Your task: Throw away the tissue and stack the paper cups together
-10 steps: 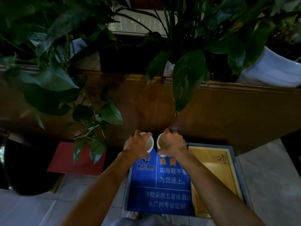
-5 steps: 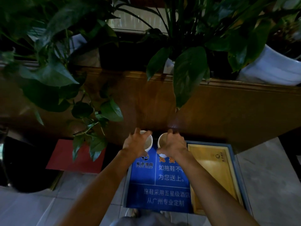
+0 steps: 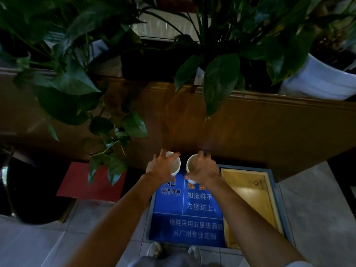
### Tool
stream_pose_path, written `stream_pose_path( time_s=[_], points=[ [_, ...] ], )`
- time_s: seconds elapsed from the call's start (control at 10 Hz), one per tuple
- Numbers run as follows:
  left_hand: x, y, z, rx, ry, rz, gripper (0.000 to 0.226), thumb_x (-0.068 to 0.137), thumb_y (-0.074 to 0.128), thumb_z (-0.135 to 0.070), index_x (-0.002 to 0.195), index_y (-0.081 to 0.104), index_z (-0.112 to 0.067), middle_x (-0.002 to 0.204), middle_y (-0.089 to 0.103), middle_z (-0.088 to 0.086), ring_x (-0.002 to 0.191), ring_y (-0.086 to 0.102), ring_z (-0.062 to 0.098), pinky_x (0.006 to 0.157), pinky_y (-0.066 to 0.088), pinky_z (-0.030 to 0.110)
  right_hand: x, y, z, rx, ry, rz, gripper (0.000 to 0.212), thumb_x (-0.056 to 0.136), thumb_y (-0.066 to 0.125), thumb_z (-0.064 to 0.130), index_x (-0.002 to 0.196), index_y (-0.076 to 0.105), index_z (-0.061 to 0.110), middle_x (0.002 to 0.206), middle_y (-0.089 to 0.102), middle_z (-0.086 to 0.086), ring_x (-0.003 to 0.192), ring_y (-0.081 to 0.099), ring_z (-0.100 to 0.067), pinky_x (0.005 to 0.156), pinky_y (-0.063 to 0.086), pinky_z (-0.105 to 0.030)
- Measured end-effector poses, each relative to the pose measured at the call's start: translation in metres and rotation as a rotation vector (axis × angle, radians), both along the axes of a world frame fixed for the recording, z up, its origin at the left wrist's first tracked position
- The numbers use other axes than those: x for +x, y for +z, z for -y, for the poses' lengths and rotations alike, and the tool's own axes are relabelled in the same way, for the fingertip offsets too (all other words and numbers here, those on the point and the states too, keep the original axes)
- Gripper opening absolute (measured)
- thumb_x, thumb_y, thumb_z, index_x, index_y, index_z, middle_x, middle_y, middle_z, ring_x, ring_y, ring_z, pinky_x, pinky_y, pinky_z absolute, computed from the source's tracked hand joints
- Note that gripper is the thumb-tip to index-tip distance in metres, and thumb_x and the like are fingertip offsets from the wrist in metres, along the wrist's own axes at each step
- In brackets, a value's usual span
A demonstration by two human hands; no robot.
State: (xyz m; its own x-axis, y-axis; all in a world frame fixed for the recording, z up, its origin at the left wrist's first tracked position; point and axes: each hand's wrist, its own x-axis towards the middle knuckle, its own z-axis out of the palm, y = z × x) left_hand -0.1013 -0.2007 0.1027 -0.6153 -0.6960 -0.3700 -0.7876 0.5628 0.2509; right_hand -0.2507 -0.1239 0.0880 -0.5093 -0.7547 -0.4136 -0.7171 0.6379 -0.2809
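Two white paper cups are held side by side, close together but apart, in front of a dark wooden counter. My left hand (image 3: 161, 166) grips the left paper cup (image 3: 176, 166) from its outer side. My right hand (image 3: 202, 170) wraps around the right paper cup (image 3: 191, 162) from its outer side. Both cups stand upright with their mouths up. No tissue shows anywhere in view.
The wooden counter (image 3: 260, 130) carries potted plants whose leaves (image 3: 219, 81) hang over its front, and a white pot (image 3: 319, 79) at the right. Below the hands lie a blue sign (image 3: 190, 214) and a wooden tray (image 3: 248, 201); a red mat (image 3: 77, 182) and a dark bin (image 3: 28, 189) sit left.
Both hands with their cups have held almost still; the view has tilted slightly, so they sit a little higher in the frame.
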Motion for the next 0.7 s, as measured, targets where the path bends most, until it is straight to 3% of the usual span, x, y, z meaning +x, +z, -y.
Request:
stream_pose_path(
  time_s=[0.1,0.2,0.3,0.5,0.6,0.7],
  points=[
    [0.001,-0.003,0.000,-0.003,-0.020,-0.006,0.104,0.066,0.084,-0.041,0.146,0.018,-0.043,0.149,0.023,0.009,0.135,0.029,0.039,0.095,0.050,0.054,-0.002,0.000,-0.004,0.000,0.044,0.010,0.121,0.055,0.087,0.053,0.148,0.018,0.020,0.143,0.037,-0.014,0.129,0.043,-0.038,0.097,0.048,-0.049],
    [0.003,-0.007,0.000,0.005,-0.034,-0.001,0.117,0.065,0.082,-0.049,0.148,0.000,-0.047,0.161,-0.004,0.009,0.146,0.000,0.044,0.101,0.043,0.060,-0.002,0.001,-0.010,-0.027,0.078,0.028,0.134,0.056,0.087,0.054,0.153,0.000,0.025,0.157,0.017,-0.013,0.142,0.025,-0.039,0.109,0.038,-0.052],
    [0.004,-0.007,-0.002,-0.018,-0.020,-0.010,0.123,0.064,0.081,-0.055,0.146,-0.010,-0.048,0.161,-0.015,0.007,0.146,-0.011,0.043,0.105,0.036,0.063,-0.003,0.003,-0.016,-0.051,0.065,0.034,0.137,0.056,0.087,0.054,0.153,-0.007,0.029,0.163,-0.002,-0.010,0.148,0.008,-0.039,0.115,0.029,-0.056],
    [0.026,-0.011,-0.013,-0.045,0.043,-0.131,0.121,0.063,0.077,-0.061,0.146,-0.012,-0.049,0.162,-0.005,0.006,0.147,-0.003,0.042,0.108,0.034,0.064,-0.005,0.006,-0.048,-0.170,0.066,0.095,0.137,0.059,0.085,0.057,0.154,-0.010,0.030,0.165,-0.005,-0.010,0.151,0.002,-0.035,0.118,0.022,-0.055],
    [0.049,-0.008,-0.023,-0.052,0.056,-0.248,0.116,0.067,0.072,-0.063,0.143,-0.015,-0.055,0.163,0.002,0.009,0.147,0.002,0.041,0.108,0.035,0.061,-0.005,0.011,-0.075,-0.253,0.068,0.103,0.121,0.071,0.077,0.058,0.155,-0.007,0.031,0.165,-0.003,-0.009,0.151,0.003,-0.034,0.119,0.022,-0.052],
    [0.082,-0.018,-0.047,-0.049,0.143,-0.390,0.114,0.070,0.073,-0.058,0.145,-0.013,-0.053,0.162,0.010,0.007,0.148,0.010,0.035,0.108,0.038,0.056,0.001,0.007,-0.113,-0.404,0.069,0.096,0.094,0.083,0.067,0.051,0.155,0.011,0.028,0.159,0.020,-0.003,0.146,0.021,-0.025,0.114,0.030,-0.040]
  ],
)
